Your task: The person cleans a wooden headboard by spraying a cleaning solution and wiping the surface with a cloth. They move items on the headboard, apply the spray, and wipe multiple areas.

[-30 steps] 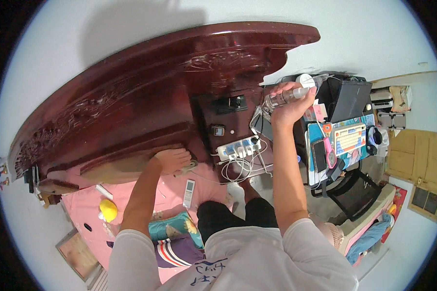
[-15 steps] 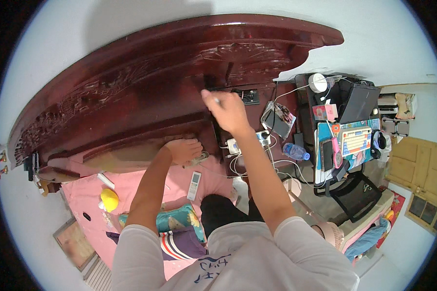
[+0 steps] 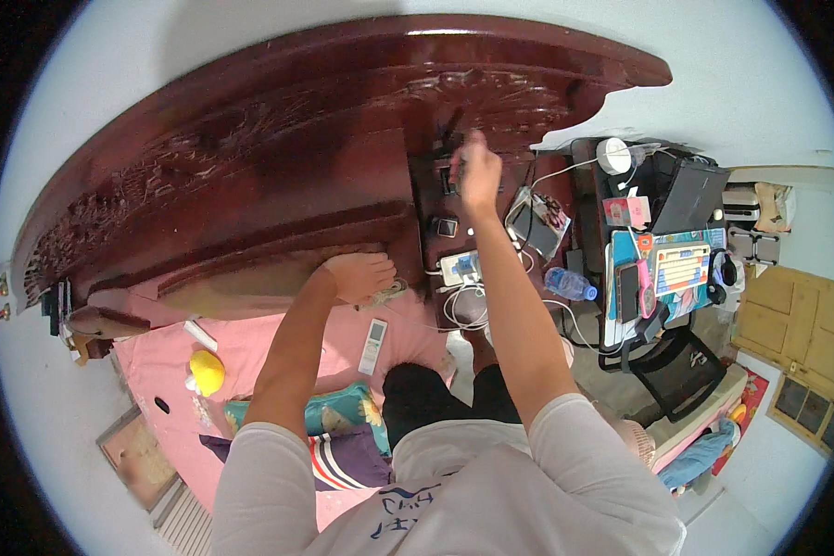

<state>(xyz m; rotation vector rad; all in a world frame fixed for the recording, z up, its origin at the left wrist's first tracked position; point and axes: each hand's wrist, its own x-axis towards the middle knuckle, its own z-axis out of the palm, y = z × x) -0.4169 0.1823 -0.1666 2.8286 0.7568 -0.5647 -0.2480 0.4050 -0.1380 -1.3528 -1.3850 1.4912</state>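
Observation:
My right hand (image 3: 475, 171) reaches far forward over the dark wooden nightstand (image 3: 428, 199), next to the carved dark red headboard (image 3: 250, 176). Its fingers are bunched at small dark items by the wall; whether they grip anything is hidden. My left hand (image 3: 357, 276) lies palm down on the pink bed (image 3: 157, 361) at the foot of the headboard, holding nothing, with a coiled cord (image 3: 391, 293) beside it. A white power strip (image 3: 461, 267) with cables lies just under my right forearm. A clear plastic bottle (image 3: 570, 283) with a blue cap lies to the right of that forearm.
A white remote control (image 3: 372, 345) and a yellow toy (image 3: 207, 371) lie on the bed. To the right stand a cluttered desk with a colourful keyboard (image 3: 681, 269), a round white lamp (image 3: 612, 155) and a black chair (image 3: 681, 371). A tablet (image 3: 533, 227) leans near the nightstand.
My right hand let go of the clear bottle it held at the right, swung left and reached farther forward to the nightstand. My left hand stayed on the bed.

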